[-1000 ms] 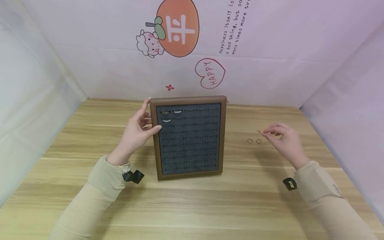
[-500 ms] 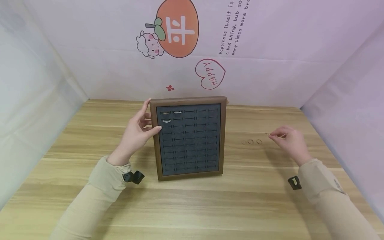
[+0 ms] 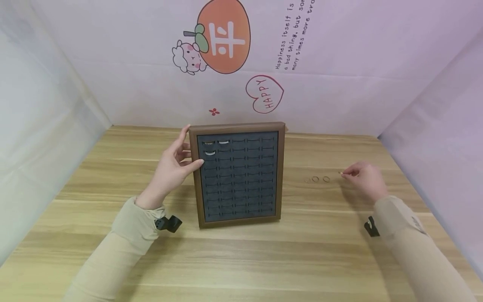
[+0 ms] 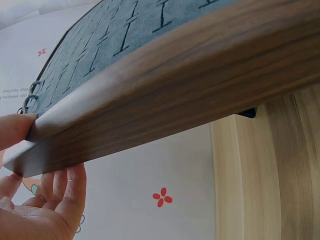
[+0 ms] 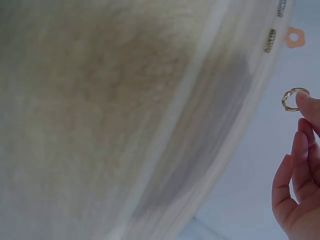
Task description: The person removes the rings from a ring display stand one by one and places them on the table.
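A wood-framed ring display board (image 3: 239, 180) with a dark blue-grey padded face leans upright on the table. My left hand (image 3: 170, 172) grips its left edge, thumb on the front and fingers behind, as the left wrist view shows. Rows of slits cover the padding. At its upper left sit a gold-toned ring (image 3: 208, 143), a silver ring (image 3: 224, 142) and, below, another silver ring (image 3: 210, 153). To the right of the board my right hand (image 3: 366, 180) pinches a gold ring (image 5: 285, 101) between thumb and finger, low over the table.
Between the board and my right hand, a faint ring (image 3: 307, 180), a middle ring (image 3: 315, 179) and a third ring (image 3: 326, 179) lie in a row on the wooden table (image 3: 241, 260). White printed sheeting (image 3: 332, 105) walls the back and both sides.
My right hand has moved right and slightly nearer to me with the gold ring, lowering toward the table. The left hand and the board have stayed in place.
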{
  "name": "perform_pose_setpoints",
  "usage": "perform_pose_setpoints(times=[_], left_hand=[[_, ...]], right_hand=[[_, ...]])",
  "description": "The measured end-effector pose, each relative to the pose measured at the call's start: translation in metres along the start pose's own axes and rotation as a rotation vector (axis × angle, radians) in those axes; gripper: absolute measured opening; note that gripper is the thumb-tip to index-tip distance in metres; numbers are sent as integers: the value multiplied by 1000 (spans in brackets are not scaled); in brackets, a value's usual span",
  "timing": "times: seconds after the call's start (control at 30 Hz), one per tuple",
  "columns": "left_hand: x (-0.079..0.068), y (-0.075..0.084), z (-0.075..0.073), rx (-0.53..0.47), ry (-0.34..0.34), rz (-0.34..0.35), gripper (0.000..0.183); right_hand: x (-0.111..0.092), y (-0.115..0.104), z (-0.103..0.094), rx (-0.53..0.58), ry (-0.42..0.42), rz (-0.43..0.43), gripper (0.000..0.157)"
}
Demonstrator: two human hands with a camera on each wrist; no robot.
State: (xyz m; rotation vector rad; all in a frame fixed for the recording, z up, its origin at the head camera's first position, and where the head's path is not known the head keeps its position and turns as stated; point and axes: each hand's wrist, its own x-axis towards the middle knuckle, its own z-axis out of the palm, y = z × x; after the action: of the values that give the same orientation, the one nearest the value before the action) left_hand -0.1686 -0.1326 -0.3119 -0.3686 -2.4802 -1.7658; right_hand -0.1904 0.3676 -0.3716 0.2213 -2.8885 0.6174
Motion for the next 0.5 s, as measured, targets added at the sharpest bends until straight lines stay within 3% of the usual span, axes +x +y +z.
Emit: perform_pose_setpoints(times=[0.27,0.5], left_hand=[[-1,0,0,6,1,-7,92],[-1,1,0,7,1,-10,91]], right_hand=[[2,1,5,22,-131,107,24],[9,0,8,-10,-231,127,24]])
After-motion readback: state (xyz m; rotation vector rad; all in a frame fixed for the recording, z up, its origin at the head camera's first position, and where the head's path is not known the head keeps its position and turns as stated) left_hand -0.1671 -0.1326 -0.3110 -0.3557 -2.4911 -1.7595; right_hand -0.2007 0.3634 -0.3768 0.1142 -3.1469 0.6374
